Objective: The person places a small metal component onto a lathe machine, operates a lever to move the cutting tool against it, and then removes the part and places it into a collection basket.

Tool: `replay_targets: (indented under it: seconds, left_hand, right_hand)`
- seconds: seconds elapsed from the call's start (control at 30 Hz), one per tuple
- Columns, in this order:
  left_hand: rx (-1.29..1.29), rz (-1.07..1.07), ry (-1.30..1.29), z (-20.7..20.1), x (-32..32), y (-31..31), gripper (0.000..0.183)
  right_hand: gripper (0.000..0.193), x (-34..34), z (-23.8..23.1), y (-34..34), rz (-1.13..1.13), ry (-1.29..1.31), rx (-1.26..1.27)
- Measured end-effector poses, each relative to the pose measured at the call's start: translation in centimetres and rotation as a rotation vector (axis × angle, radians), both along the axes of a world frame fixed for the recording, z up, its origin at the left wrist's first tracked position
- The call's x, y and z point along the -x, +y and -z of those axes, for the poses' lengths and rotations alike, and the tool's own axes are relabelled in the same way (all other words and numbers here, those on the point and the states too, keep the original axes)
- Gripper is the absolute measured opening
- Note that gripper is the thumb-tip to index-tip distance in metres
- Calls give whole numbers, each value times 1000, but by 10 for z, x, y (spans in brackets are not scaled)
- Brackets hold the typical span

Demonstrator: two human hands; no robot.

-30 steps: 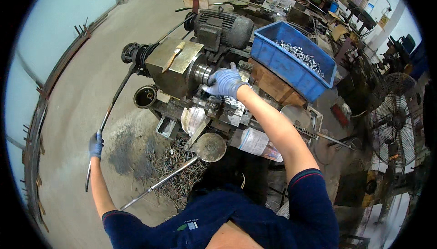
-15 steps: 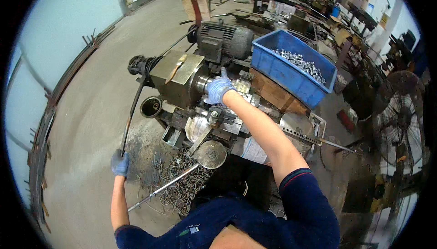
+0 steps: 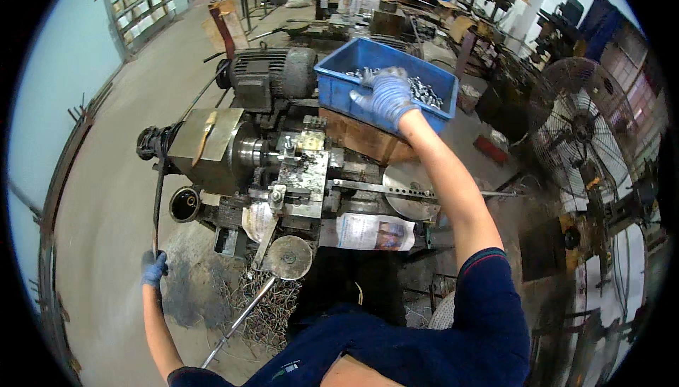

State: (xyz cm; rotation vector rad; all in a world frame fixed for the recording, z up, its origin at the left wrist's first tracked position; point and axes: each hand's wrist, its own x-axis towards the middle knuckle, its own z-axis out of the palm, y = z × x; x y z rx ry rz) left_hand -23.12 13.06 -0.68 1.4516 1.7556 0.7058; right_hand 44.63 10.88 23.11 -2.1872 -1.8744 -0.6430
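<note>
Over the blue crate (image 3: pixel 339 83) at the far side of the machine, I see my right hand (image 3: pixel 385 97) in its blue knit glove, palm down, fingers (image 3: pixel 368 101) curled loosely over the near rim and the heap of small silvery metal parts (image 3: pixel 424 90) inside. Whether those fingers pinch a part I cannot tell; the glove hides the tips. The crate sits on a wooden block (image 3: pixel 361 139) just behind the lathe bed, beside the grey electric motor (image 3: pixel 272 72).

Down at the lower left, my left hand (image 3: pixel 153 267), also gloved in blue, is closed in a fist around the lower end of a long dark bar (image 3: pixel 158 203). That bar runs up from my fist to the rear of the lathe headstock (image 3: pixel 212 147), where it enters the spindle end. The grip looks tight, fingers wrapped fully round.

Between my two arms lies the lathe itself: the tool slide (image 3: pixel 300 178) with its bolts, a round handwheel (image 3: pixel 290 256) on a lever (image 3: pixel 233 327) slanting toward me, and a folded newspaper (image 3: pixel 375 231) draped on the front. Curly metal swarf (image 3: pixel 265 302) is piled on the floor under the handwheel. A standing fan (image 3: pixel 573 132) is well apart to my right.
</note>
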Motion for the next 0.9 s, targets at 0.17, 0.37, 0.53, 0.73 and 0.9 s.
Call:
replay_targets:
  seconds: [0.17,0.37,0.53,0.73,0.9]
  left_hand:
    - [-61,-45,19,10,6,1,23]
    - [-92,67,-9,6,5,7,28]
    - [-54,57,3,6,38,-10,32]
    - [92,-47,-5,7,25,34,33]
    - [96,-95,28,3,18,24,34]
  right_hand:
    - [52,-50,13,-51,-64,280,-119]
    - [45,-98,71,-218,283,586,-128]
    - [45,-122,164,-396,684,690,43]
    - [43,-53,271,-576,1077,996,253]
    - [47,-16,316,-600,1077,879,541]
